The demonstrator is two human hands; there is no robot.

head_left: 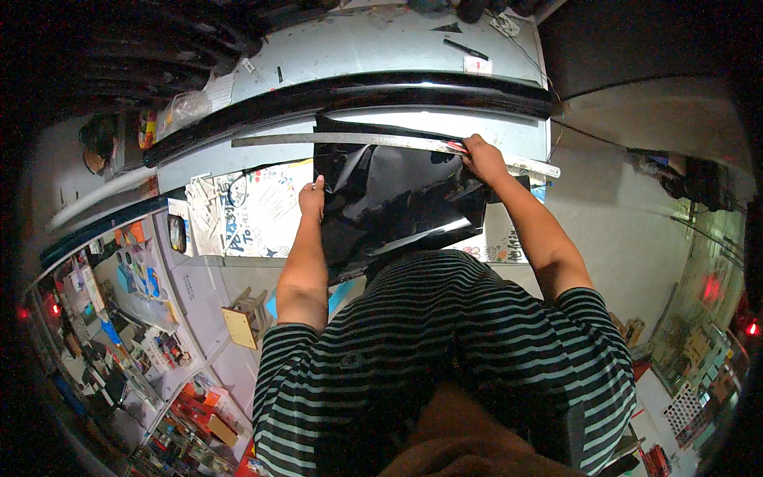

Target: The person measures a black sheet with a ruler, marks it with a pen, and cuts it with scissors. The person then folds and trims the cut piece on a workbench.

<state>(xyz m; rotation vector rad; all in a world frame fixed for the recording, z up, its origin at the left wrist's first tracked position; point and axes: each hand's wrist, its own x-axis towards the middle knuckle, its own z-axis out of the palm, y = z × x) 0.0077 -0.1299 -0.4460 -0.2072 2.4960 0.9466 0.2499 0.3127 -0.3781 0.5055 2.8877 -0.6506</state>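
A glossy, creased black sheet hangs down from the worktable toward my body. My left hand grips its left edge with fingers closed. Across the upper part of the sheet lies a long steel ruler, reaching left beyond it. My right hand is closed at the ruler's right end, around a small red item that looks like a slim tool; its exact shape is hidden by my fingers. White printed papers lie left of the sheet, partly under it.
A long black roll spans the table behind the sheet. Small dark tools lie beyond it. A wooden stool stands below left, beside cluttered shelving. A white tube rests at far left.
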